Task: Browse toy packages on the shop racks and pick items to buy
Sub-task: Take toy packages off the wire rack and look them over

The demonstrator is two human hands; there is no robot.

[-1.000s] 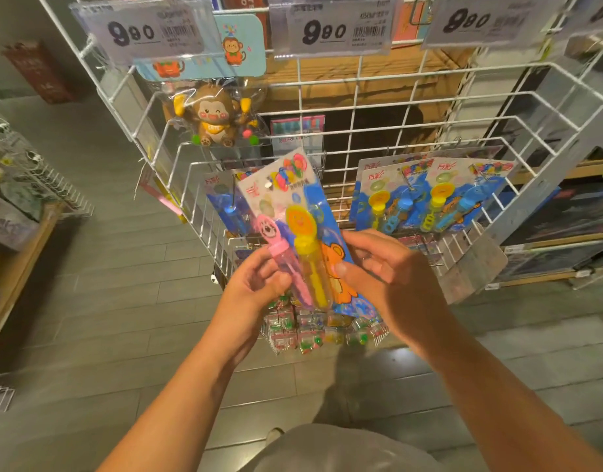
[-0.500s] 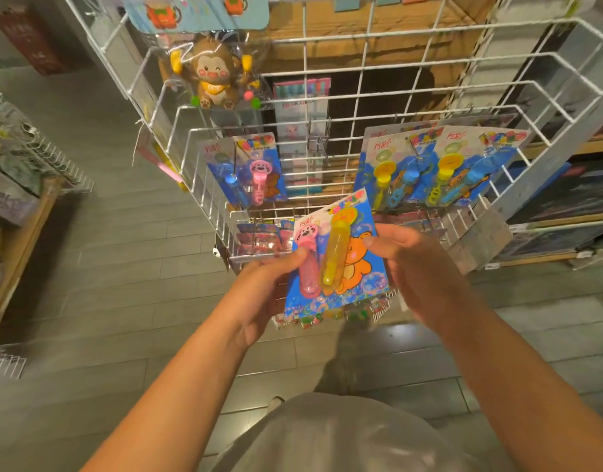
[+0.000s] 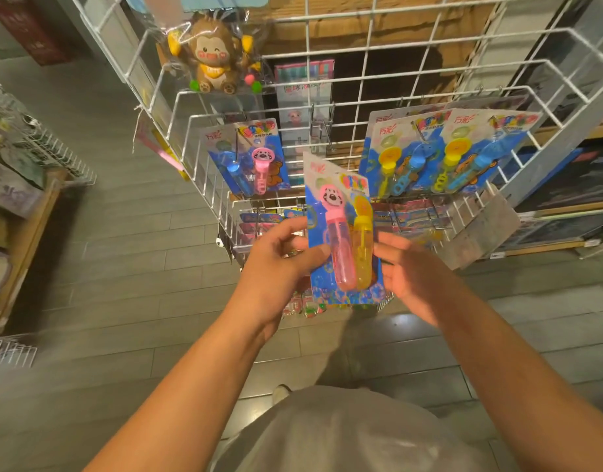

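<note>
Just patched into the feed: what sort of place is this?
Most likely a toy aisle in a shop: white wire racks hung with carded bubble wand packs, a bagged monkey toy, and one pack held in both hands.

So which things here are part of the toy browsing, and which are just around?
In the job:
- bubble wand pack, held upright by left hand and right hand
- blue-and-pink pack hanging on the wire rack
- yellow-and-blue packs
- monkey toy

Just around:
- wooden shelf at left
- grey floor
</note>
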